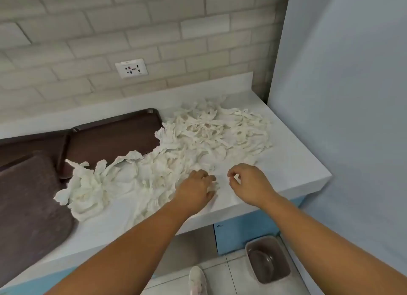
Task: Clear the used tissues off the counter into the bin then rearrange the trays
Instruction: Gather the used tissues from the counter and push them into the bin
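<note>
A wide heap of crumpled white used tissues covers the right half of the white counter and laps onto the trays. My left hand lies on the heap's near edge, fingers curled into the paper. Just to its right, my right hand hovers over the counter with thumb and forefinger pinching a small bit of tissue. Three dark brown trays lie at the left: one at the back, one at far left, and a mat-like one at the front. A grey bin stands on the floor below the counter's right end.
A brick-tiled wall with a socket runs behind the counter. A pale blue wall closes off the right side. Blue cabinet fronts sit under the counter. A white shoe shows on the tiled floor beside the bin.
</note>
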`<state>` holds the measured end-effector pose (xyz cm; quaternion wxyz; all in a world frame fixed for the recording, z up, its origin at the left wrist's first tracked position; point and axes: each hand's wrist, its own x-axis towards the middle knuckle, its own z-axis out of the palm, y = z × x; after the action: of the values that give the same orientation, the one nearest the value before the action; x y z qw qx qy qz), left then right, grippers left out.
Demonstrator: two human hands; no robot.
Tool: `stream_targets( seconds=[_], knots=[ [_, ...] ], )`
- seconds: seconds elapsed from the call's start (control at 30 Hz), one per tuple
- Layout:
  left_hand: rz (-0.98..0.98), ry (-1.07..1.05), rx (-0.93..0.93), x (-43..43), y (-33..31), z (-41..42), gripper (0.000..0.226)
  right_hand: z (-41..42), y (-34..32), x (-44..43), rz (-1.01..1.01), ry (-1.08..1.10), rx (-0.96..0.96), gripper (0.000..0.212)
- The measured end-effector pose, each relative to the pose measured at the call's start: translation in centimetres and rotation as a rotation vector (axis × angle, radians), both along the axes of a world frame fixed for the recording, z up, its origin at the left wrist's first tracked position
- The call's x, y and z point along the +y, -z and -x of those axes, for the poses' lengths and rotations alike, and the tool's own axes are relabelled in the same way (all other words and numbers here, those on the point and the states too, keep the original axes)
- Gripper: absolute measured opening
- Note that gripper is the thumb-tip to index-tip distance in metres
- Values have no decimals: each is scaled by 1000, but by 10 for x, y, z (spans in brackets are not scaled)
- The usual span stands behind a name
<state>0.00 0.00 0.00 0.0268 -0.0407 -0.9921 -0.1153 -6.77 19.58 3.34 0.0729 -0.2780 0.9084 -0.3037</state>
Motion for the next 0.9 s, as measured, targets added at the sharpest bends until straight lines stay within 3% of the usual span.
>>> stream_targets(
  seconds=[0.13, 0.33, 0.43, 0.57, 0.63, 0.77, 0.9],
  knots=[
    [32, 77, -12, 5, 26, 2, 23, 2, 30, -3, -26, 103, 57, 18],
    [-162, 89, 136, -1, 23, 31, 24, 27, 46, -5, 7, 373, 224, 36],
    [-297, 3, 269, -5, -1, 48, 23, 45, 45, -7, -27, 490, 165, 50],
    [-488, -95, 274, -11, -38, 64, 18, 67, 45, -11, -98, 548, -36, 68],
    [-528, -114, 231, -13, -50, 71, 17, 74, 49, -13, -102, 549, -89, 64],
    [-673, -194, 68, -14, -62, 83, 27, 83, 57, -11, -168, 501, -88, 25],
    [-825, -285, -102, -14, -71, 101, 33, 82, 46, -9, -6, 522, -138, 18]
  ],
)
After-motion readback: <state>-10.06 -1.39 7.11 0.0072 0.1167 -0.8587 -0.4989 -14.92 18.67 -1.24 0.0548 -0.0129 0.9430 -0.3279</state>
